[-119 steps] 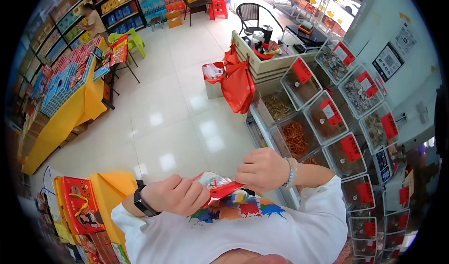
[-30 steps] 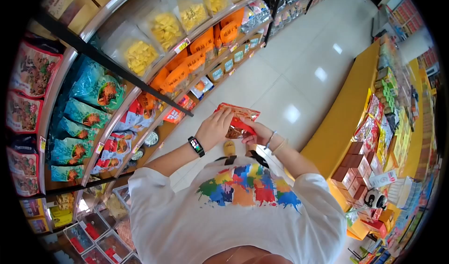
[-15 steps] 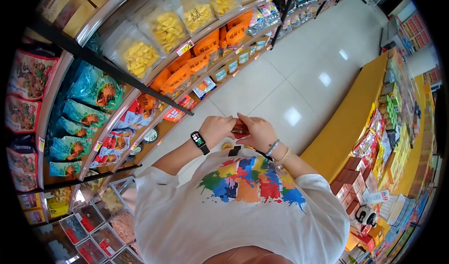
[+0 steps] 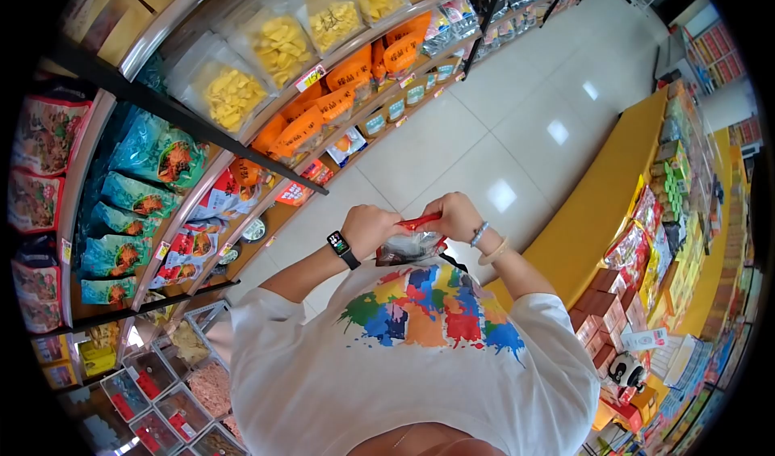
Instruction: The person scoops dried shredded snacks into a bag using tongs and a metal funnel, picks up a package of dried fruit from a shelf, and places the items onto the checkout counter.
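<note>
A plastic bag (image 4: 402, 248) with a red top edge and a clear, shiny body hangs in front of my chest. What it contains is too small to make out. My left hand (image 4: 370, 228), with a black smartwatch (image 4: 343, 250) on the wrist, pinches the left end of the red edge. The right end is gripped by my right hand (image 4: 458, 215), which wears a beaded bracelet (image 4: 479, 232) and a pale bangle. Between the two hands the red edge is stretched taut. My shirt partly backs the bag.
Shelves on the left carry bags of yellow chips (image 4: 233, 99), orange pouches (image 4: 297, 131) and teal packets (image 4: 121, 254). Clear bins (image 4: 179, 414) stand at lower left. A yellow-sided display counter (image 4: 601, 202) with boxes and packets runs along the right. Tiled floor (image 4: 476, 161) lies ahead.
My hands have moved apart sideways. The red packet, mostly covered by my fingers before, now shows as a bag with its top edge pulled straight and its clear body hanging below.
</note>
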Available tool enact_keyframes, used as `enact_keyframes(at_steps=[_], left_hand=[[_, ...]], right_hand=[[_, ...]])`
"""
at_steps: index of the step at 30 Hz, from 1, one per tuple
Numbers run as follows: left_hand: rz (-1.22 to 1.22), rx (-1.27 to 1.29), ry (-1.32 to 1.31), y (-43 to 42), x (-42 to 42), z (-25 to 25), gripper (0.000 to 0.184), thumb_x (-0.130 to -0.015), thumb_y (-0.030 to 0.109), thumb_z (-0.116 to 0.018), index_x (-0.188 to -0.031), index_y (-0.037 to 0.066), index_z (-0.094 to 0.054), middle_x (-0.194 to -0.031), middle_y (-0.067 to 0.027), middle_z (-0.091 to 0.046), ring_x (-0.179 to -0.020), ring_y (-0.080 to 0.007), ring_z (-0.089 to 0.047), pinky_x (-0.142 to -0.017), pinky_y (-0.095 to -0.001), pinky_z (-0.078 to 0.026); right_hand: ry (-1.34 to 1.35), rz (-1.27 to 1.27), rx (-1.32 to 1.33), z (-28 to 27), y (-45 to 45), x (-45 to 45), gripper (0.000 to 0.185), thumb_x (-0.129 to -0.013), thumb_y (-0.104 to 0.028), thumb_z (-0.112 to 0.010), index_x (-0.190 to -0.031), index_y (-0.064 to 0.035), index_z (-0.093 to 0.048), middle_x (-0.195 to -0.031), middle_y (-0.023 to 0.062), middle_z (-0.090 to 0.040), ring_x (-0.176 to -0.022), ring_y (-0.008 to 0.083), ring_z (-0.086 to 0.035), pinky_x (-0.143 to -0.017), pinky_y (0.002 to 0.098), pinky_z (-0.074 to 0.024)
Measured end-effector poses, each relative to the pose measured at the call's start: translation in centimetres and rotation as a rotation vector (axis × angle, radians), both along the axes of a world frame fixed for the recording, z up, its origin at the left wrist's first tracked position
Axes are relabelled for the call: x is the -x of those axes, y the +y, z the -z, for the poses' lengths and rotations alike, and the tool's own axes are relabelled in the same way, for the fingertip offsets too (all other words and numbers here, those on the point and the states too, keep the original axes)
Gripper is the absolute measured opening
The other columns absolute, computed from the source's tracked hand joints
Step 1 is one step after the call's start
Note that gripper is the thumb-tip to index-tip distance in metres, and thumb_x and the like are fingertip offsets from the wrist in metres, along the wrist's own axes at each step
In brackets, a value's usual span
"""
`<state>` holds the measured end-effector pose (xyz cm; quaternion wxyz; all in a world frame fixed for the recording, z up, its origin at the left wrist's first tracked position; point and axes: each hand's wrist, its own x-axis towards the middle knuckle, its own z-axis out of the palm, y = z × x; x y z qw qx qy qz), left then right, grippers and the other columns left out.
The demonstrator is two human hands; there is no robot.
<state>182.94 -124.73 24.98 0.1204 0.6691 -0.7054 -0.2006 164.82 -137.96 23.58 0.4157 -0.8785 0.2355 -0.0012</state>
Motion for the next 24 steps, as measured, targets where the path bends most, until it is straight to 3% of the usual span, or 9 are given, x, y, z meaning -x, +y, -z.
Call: enact_keyframes(at_steps=[5,9,11,13,15,17,19,21,24], left_hand=[[-0.047,0.081,-0.072,-1.2,1.0,2.3,0.027,-0.081,0.036,-0.065,-0.071,0.012,-0.070,-0.061,-0.0110,-0.062,-0.060,-0.0304,-0.063,-0.056,-0.0405,-0.049],[-0.135,0.117,-0.021,-2.3,1.5,1.5,0.020,-0.080,0.029,-0.065,-0.072,0.012,-0.070,-0.064,-0.0123,-0.063,-0.063,-0.0315,-0.063,-0.059,-0.0419,-0.049],[-0.162,0.131,0.038,-2.4,0.8,0.6,0.016,-0.078,0.026,-0.066,-0.073,0.011,-0.070,-0.067,-0.0133,-0.064,-0.065,-0.0327,-0.063,-0.060,-0.0432,-0.049],[-0.052,0.084,0.204,-2.3,0.0,0.1,0.014,-0.077,0.024,-0.066,-0.074,0.011,-0.070,-0.069,-0.0135,-0.064,-0.066,-0.0334,-0.063,-0.060,-0.0434,-0.048],[0.000,0.038,0.182,-2.2,-0.7,-0.3,0.016,-0.074,0.026,-0.070,-0.081,0.011,-0.071,-0.073,-0.0151,-0.065,-0.067,-0.0350,-0.062,-0.060,-0.0433,-0.048],[0.274,-0.027,0.367,-2.1,-1.7,-1.9,0.023,-0.074,0.022,-0.074,-0.093,0.010,-0.072,-0.074,-0.0136,-0.067,-0.069,-0.0306,-0.065,-0.064,-0.0370,-0.051],[0.175,-0.228,0.540,-1.7,-2.9,-2.1,0.034,-0.075,0.017,-0.076,-0.107,0.008,-0.068,-0.084,-0.0108,-0.070,-0.076,-0.0220,-0.068,-0.071,-0.0304,-0.053],[-0.197,-0.014,0.796,-0.9,-4.4,0.1,0.037,-0.079,0.018,-0.073,-0.113,0.007,-0.066,-0.104,-0.0134,-0.069,-0.086,-0.0196,-0.069,-0.077,-0.0299,-0.055],[-0.418,0.098,0.690,0.0,-6.1,2.1,0.035,-0.084,0.016,-0.069,-0.117,0.005,-0.063,-0.107,-0.0098,-0.069,-0.091,-0.0154,-0.068,-0.079,-0.0285,-0.054]], right_hand=[[-0.005,-0.002,0.139,-0.3,0.1,-1.1,0.010,-0.073,-0.021,-0.072,-0.075,-0.0117,-0.071,-0.067,0.0090,-0.066,-0.063,0.0281,-0.064,-0.059,0.0366,-0.0493],[0.169,0.003,0.833,-1.2,3.9,-1.8,0.010,-0.077,-0.019,-0.059,-0.079,-0.0099,-0.063,-0.083,0.0088,-0.061,-0.083,0.0246,-0.058,-0.078,0.0365,-0.0434],[0.010,0.098,0.745,-2.0,4.1,-2.0,0.015,-0.076,-0.022,-0.059,-0.083,-0.0099,-0.056,-0.088,0.0094,-0.058,-0.088,0.0255,-0.054,-0.084,0.0356,-0.0401],[-0.116,0.049,0.757,-2.4,3.3,-1.4,0.024,-0.080,-0.031,-0.060,-0.084,-0.0099,-0.050,-0.079,0.0117,-0.061,-0.078,0.0275,-0.059,-0.074,0.0385,-0.0453],[0.046,-0.112,0.357,-2.2,2.8,-0.6,0.035,-0.084,-0.042,-0.060,-0.084,-0.0085,-0.050,-0.066,0.0144,-0.060,-0.062,0.0310,-0.061,-0.060,0.0434,-0.0477],[-0.076,-0.228,0.349,-1.0,1.1,0.4,0.045,-0.084,-0.051,-0.061,-0.086,-0.0063,-0.058,-0.059,0.0164,-0.060,-0.054,0.0343,-0.061,-0.052,0.0454,-0.0482],[0.017,-0.264,0.207,-0.8,-1.4,1.2,0.046,-0.081,-0.050,-0.063,-0.086,-0.0045,-0.067,-0.066,0.0177,-0.064,-0.060,0.0341,-0.064,-0.056,0.0428,-0.0506],[-0.027,0.083,0.157,3.5,-6.2,2.4,0.040,-0.082,-0.042,-0.065,-0.088,-0.0032,-0.071,-0.070,0.0196,-0.066,-0.063,0.0357,-0.065,-0.059,0.0411,-0.0524],[-0.266,0.603,-0.182,8.5,-10.1,3.7,0.017,-0.086,-0.022,-0.065,-0.094,-0.0084,-0.071,-0.071,0.0163,-0.067,-0.062,0.0287,-0.066,-0.060,0.0369,-0.0515]])
